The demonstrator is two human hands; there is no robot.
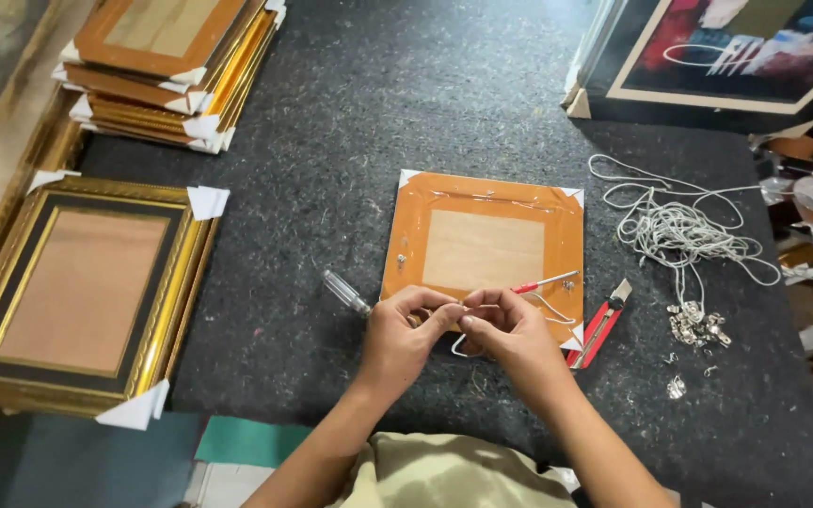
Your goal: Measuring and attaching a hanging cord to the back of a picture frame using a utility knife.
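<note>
On the dark felt table (350,122), far left there's a big gold frame (82,292) lying flat, with a stack of frames (167,66) behind it. Moving right, a clear-handled screwdriver (346,293) sits just beside the left hand (405,331), which meets the right hand (505,329) over the near edge of a small orange frame (482,249), both pinching a thin white string (548,306). Further right: red cutter (600,325), tangled cord (679,230), metal hooks (696,326)
</note>
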